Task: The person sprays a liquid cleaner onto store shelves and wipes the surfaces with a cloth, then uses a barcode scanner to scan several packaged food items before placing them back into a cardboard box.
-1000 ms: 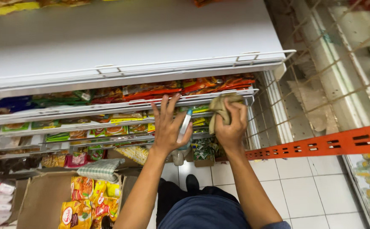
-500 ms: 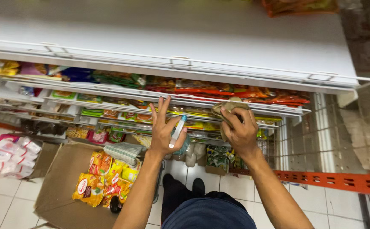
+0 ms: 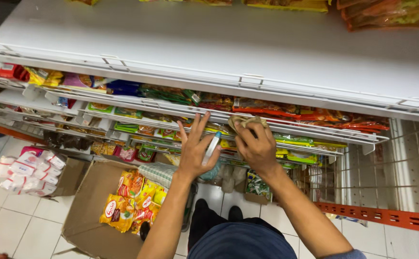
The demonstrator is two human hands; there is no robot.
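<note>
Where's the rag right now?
Head view, centre: the tan rag is bunched under the right hand against the shelf edge, right of the left hand holding a blue-tipped white tube.

The top shelf (image 3: 228, 43) is a wide bare white surface with free room across almost its whole width; only packets (image 3: 387, 14) at its far right corner and along the back edge take up space. Below it the tiers are packed with snack packets (image 3: 310, 115), leaving narrow slots between shelf edges. The left hand (image 3: 195, 151) and right hand (image 3: 255, 144) sit close together at the front rail, with a thin gap between them. At floor level an open box (image 3: 99, 216) of packets blocks the left side; the tiles (image 3: 17, 225) beyond it are open. An orange rail (image 3: 387, 216) bars the right
</note>
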